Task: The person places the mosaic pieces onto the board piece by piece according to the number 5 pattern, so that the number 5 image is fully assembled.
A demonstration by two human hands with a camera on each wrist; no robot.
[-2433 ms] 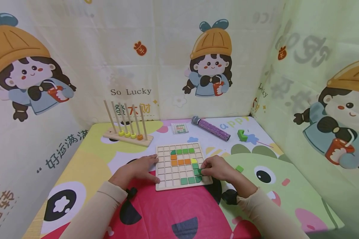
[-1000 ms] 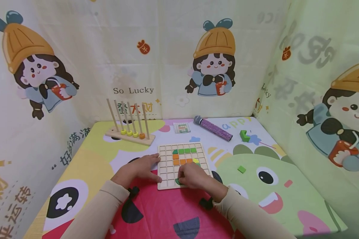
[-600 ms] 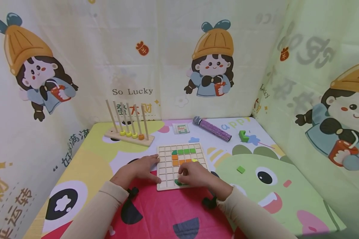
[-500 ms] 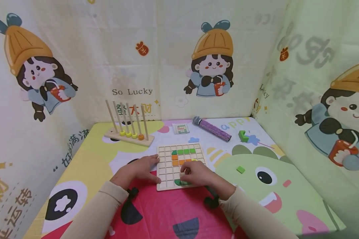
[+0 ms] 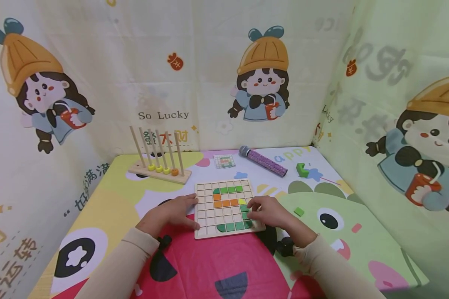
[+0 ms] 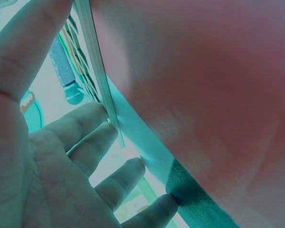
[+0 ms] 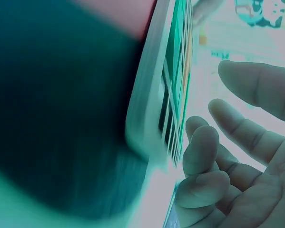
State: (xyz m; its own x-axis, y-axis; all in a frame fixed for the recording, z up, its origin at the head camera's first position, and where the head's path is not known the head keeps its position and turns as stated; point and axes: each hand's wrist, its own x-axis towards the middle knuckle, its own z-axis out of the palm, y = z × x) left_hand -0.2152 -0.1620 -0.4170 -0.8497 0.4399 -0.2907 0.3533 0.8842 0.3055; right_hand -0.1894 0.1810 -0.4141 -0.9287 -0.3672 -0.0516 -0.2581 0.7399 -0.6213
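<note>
A wooden grid board (image 5: 205,211) lies on the table, with coloured tiles in some of its squares. Orange tiles (image 5: 226,203) run across the middle, and a yellow tile (image 5: 242,201) sits at their right end. Along the near edge is a row of dark green tiles (image 5: 230,226), whose left end is a rounded green tile (image 5: 220,227). My left hand (image 5: 173,212) touches the board's left edge with thumb and fingertips, fingers mostly straight. Over the right edge hovers my right hand (image 5: 269,211), fingers loosely bent, nothing visible between them; it partly hides the right-hand green column.
Behind the board lie a printed pattern card (image 5: 224,161) and a purple glittery microphone (image 5: 263,161). A peg rack with beads (image 5: 161,172) stands at back left. On the right are a notched green block (image 5: 302,169) and a loose green tile (image 5: 299,211).
My right hand has gone from the board's near middle to its right edge. The rounded green tile at the near row's left end, absent 2.4 seconds ago, now shows uncovered. My left hand stays put.
</note>
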